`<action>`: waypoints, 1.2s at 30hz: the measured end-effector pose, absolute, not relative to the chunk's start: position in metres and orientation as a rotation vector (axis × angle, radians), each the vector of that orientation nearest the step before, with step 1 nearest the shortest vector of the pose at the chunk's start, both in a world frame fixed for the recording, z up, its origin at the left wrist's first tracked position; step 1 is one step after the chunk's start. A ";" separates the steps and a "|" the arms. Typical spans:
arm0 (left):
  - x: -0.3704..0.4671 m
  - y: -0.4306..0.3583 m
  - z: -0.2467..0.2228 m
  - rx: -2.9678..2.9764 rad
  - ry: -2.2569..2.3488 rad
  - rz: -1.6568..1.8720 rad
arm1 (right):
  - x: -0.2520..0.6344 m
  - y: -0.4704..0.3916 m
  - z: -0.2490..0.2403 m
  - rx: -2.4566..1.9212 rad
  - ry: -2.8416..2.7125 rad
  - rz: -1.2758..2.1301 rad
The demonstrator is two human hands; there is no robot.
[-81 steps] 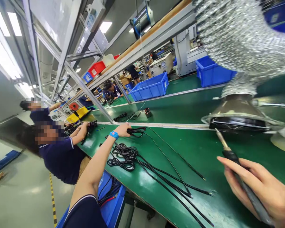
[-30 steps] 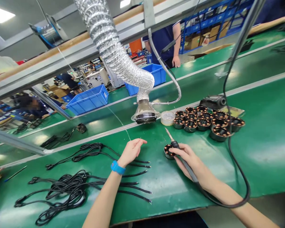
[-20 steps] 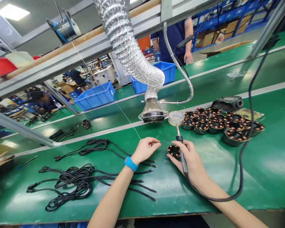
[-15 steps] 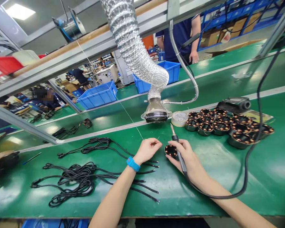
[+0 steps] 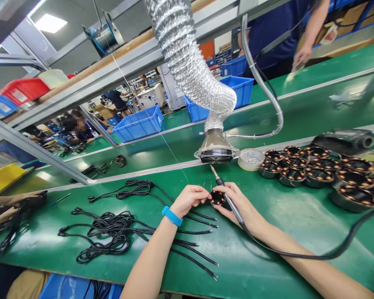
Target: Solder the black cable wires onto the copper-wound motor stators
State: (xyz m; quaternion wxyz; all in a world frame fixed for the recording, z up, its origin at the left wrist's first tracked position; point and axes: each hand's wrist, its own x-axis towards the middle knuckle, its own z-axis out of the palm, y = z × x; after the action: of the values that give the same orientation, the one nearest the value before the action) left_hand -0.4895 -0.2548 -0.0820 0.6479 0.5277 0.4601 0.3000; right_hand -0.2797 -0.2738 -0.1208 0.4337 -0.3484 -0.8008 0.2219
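Observation:
My right hand (image 5: pixel 237 204) grips a soldering iron (image 5: pixel 222 189), its tip pointing up and away toward the fume hood (image 5: pixel 216 149). The same hand's fingers also touch a small round stator with copper windings (image 5: pixel 217 197) that rests on the green bench (image 5: pixel 283 216). My left hand (image 5: pixel 190 198), with a blue wrist strap (image 5: pixel 171 216), pinches the stator's left edge, where thin wires stick up. Black cables (image 5: pixel 187 226) lie just under my left wrist.
Several more copper-wound stators (image 5: pixel 318 168) sit at the right beside a tape roll (image 5: pixel 251 159) and a black device (image 5: pixel 343 141). A pile of black cables (image 5: pixel 112 232) lies left. A silver duct (image 5: pixel 193 62) hangs overhead. A co-worker's hands (image 5: pixel 15 203) work at far left; another person (image 5: pixel 283 33) stands across.
My left hand let go of the cables at far left, swung right and closed on the stator. My right hand brought the iron down beside it. My view turned right and leaned closer.

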 end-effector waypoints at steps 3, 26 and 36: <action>-0.493 -0.253 -0.081 1.282 1.105 0.670 | -0.281 -0.275 -0.128 -0.879 -1.960 0.535; -0.501 -0.245 -0.075 2.105 1.318 0.681 | -0.280 -0.273 -0.123 -0.823 -1.944 0.600; -0.480 -0.253 -0.081 1.378 1.171 0.773 | -0.280 -0.271 -0.126 -0.837 -1.956 0.582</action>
State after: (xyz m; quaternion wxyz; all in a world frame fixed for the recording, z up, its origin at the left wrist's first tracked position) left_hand -0.4802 -0.2531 -0.0814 0.5542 0.5834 0.4956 0.3270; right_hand -0.2797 -0.2714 -0.1261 0.4510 -0.3387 -0.7915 0.2355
